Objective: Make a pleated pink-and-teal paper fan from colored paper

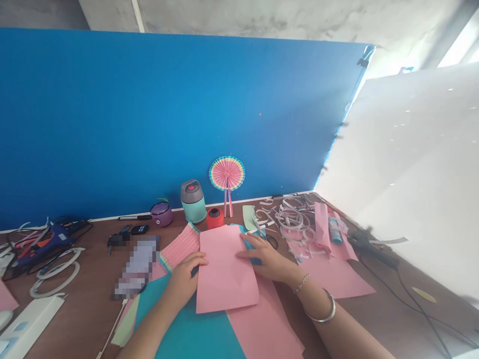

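Observation:
A plain pink sheet of paper [227,279] lies in front of me between both hands, its near edge slightly curved. My left hand [187,274] grips the sheet's left edge, fingertips on top. My right hand [264,257] holds the upper right edge, with thumb and fingers reaching over the paper. Under the sheet are large teal paper [179,319] and more pink paper [265,319]. A pleated pink paper strip [181,247] with a teal and yellow border sits just beyond my left hand. Scissors [271,242] lie partly visible beyond my right hand.
A round pleated paper fan [227,174] stands against the blue board. Near it are a teal jar [193,204], a red container [215,218] and a purple cup [161,214]. Paper strips [294,217] pile up right. A phone [137,267], glue gun [45,244] and power strip [33,324] lie left.

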### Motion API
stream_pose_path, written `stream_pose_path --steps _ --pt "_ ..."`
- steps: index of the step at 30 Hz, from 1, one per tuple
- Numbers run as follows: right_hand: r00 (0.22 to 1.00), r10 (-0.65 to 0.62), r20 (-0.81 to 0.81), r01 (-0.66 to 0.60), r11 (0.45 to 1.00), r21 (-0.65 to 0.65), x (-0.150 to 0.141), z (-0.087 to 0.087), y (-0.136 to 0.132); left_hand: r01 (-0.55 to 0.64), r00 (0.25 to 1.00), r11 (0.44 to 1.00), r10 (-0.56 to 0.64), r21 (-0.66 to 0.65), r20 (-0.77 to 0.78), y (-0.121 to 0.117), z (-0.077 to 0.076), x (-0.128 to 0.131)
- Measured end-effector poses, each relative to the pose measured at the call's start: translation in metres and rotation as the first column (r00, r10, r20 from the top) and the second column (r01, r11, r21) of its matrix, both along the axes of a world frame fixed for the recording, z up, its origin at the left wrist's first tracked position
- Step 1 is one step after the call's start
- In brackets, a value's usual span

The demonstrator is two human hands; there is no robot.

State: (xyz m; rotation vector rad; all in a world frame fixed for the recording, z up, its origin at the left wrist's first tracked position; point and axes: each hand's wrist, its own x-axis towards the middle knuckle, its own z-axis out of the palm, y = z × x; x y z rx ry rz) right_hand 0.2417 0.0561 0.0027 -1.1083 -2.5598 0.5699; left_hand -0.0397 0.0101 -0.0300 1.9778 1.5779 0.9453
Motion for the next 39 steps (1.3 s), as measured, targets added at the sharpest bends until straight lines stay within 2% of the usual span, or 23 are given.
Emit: stream_pose_path --steps 4,9,14,19,22,27,31,34,39 --pt "1.0 -0.004 0.006 0.005 0.999 -0.045 0.002 -0.003 0.003 0.027 0.996 0.999 -0.023 0.044 -0.082 0.001 0.004 0.001" --pt "1.0 -0.015 0.017 0.015 0.999 -0.039 0.002 -0.004 0.004 0.052 0.991 0.997 -0.046 0.052 -0.123 -0.001 0.009 0.004" --pt "0.996 -0.079 0.037 0.079 0.997 0.023 0.002 -0.009 0.005 0.169 0.976 0.985 -0.162 0.038 -0.147 -0.01 0.016 0.009" --pt "0.985 -0.132 0.108 0.125 0.99 0.071 0.0 -0.009 0.004 0.321 0.926 0.946 -0.301 0.054 -0.23 -0.019 0.027 0.014" --pt "0.976 -0.149 0.155 0.133 0.985 0.11 -0.001 -0.009 0.004 0.364 0.899 0.93 -0.335 0.056 -0.281 -0.023 0.032 0.016" --pt "0.968 -0.146 0.206 0.118 0.983 0.141 -0.002 -0.014 0.005 0.364 0.876 0.931 -0.333 0.026 -0.35 -0.024 0.03 0.019" --pt "0.978 -0.105 0.181 0.071 0.98 0.185 -0.002 -0.014 0.002 0.328 0.866 0.945 -0.297 0.007 -0.403 -0.024 0.028 0.023" --pt "0.987 -0.072 0.145 0.039 0.975 0.218 -0.002 -0.008 -0.003 0.303 0.858 0.952 -0.255 0.038 -0.445 -0.025 0.028 0.027" --pt "0.994 0.015 0.109 -0.033 0.986 0.165 -0.004 -0.001 -0.009 0.237 0.862 0.965 -0.155 0.114 -0.483 -0.022 0.022 0.032"
